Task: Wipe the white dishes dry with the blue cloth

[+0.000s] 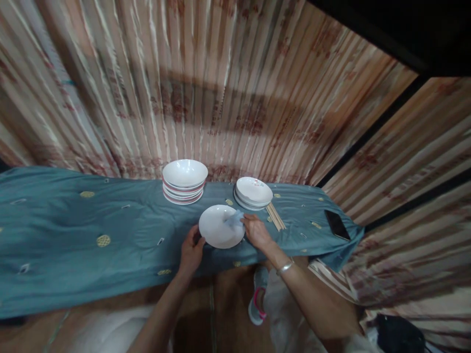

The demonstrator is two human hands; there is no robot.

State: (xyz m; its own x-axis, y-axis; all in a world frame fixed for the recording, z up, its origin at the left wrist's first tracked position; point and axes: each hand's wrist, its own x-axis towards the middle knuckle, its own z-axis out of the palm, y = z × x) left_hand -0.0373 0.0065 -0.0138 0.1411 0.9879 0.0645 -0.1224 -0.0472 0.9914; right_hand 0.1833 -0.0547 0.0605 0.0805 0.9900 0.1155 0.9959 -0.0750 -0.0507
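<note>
Blue cloth (pixel 234 218) on smooth round plate (pixel 216 232)

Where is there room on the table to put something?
The biggest free patch is the tablecloth left of the tall dish stack. A smaller one lies between the chopsticks and the phone. It's crowded in the middle: the left hand holds the white plate, the right hand has a blue cloth on it, and the short dish stack sits close behind.

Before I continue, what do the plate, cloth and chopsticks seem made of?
Plate: likely glazed ceramic, possibly melamine; smooth white surface. Cloth: probably thin fabric, matte and limp, though blurred. Chopsticks: seemingly uncoated wood or bamboo, from their dull, pale tan colour.
</note>
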